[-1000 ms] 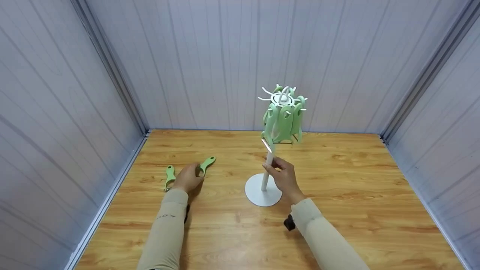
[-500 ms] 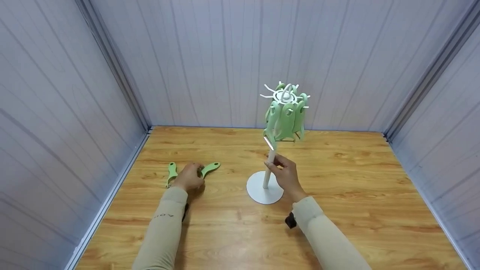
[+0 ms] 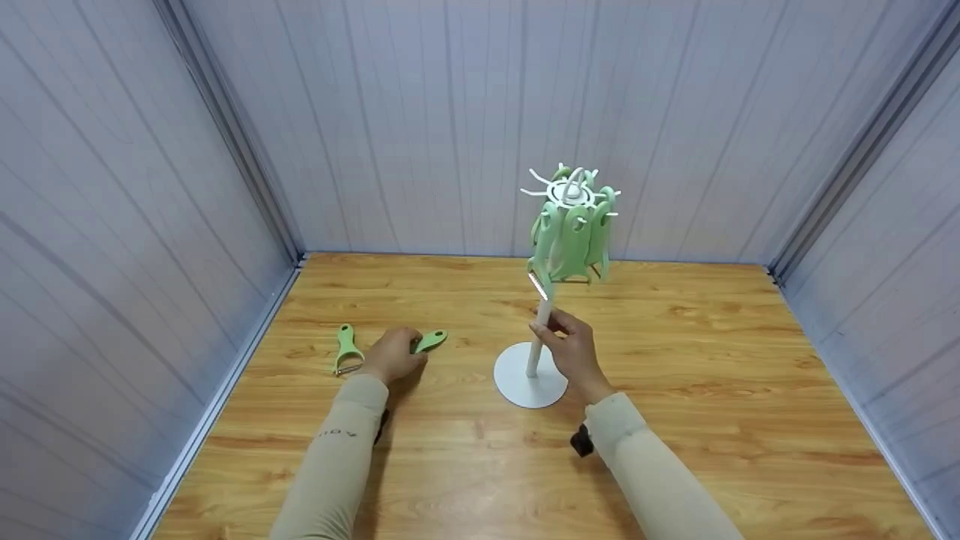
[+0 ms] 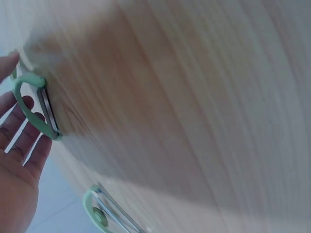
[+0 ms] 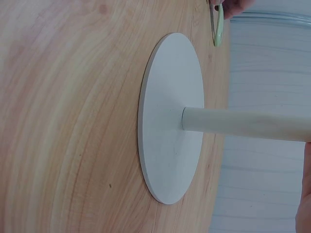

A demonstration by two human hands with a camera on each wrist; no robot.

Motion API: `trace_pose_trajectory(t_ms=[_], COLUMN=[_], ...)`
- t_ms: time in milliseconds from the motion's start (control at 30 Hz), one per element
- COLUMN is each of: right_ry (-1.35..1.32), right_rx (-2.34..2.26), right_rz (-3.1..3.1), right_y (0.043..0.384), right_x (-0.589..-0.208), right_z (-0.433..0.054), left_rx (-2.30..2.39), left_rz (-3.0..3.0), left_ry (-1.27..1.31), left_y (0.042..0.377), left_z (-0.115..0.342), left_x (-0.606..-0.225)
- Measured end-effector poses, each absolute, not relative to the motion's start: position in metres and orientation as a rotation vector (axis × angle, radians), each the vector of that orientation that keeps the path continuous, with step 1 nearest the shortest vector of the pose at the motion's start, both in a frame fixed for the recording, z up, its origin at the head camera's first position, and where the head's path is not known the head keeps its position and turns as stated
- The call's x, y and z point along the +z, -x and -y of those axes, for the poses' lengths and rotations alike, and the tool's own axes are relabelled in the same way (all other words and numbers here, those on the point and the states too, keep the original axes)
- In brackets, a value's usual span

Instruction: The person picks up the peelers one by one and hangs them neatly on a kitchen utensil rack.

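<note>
In the head view, my left hand [image 3: 394, 355] holds a green peeler by its head end, low over the table, with the handle [image 3: 430, 340] pointing right. The left wrist view shows that peeler's head [image 4: 33, 116] and blade between thumb and fingers. A second green peeler [image 3: 346, 351] lies on the table left of this hand. My right hand [image 3: 574, 349] grips the white pole [image 3: 535, 357] of an upright rotating stand, whose round base [image 3: 516, 379] rests on the table. Several green peelers [image 3: 574, 247] hang from hooks around its top [image 3: 571, 193]; other hooks carry nothing.
The wooden table [image 3: 705, 375] is enclosed by pale panelled walls [image 3: 420, 127] at the back and both sides. Metal framing [image 3: 225, 135] runs up the back left corner. The stand's hanging peelers rise above my right hand.
My left hand has shifted right with its peeler, whose handle has swung to point further right. The second peeler is now uncovered. My right hand stays on the pole.
</note>
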State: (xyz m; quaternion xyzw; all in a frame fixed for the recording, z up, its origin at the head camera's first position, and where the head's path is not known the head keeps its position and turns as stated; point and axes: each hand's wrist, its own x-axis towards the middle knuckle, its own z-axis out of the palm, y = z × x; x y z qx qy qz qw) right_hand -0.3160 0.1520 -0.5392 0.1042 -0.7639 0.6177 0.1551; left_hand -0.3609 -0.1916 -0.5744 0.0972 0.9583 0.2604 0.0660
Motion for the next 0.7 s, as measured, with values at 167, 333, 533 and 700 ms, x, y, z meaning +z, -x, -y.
trace_pose_trajectory(t_ms=[167,333,533,700], right_ry=[-0.293,-0.283,-0.263,-0.269], right_rx=[1.77,1.775,1.779,1.767], right_rz=[2.19,2.186,2.184,2.184], right_y=[0.316,0.315,0.314,0.315], right_x=[-0.538,-0.537,-0.537,-0.538], right_z=[-0.152,-0.152,-0.151,-0.151], left_rx=[0.752,0.773,0.898,1.005], left_rz=[-2.893,-2.901,-2.884,-2.862], left_ry=[-0.289,-0.283,-0.274,-0.295], left_y=[0.361,0.359,0.353,0.348], left_z=[0.185,0.181,0.178,0.178], left_x=[-0.573,-0.568,-0.556,-0.545])
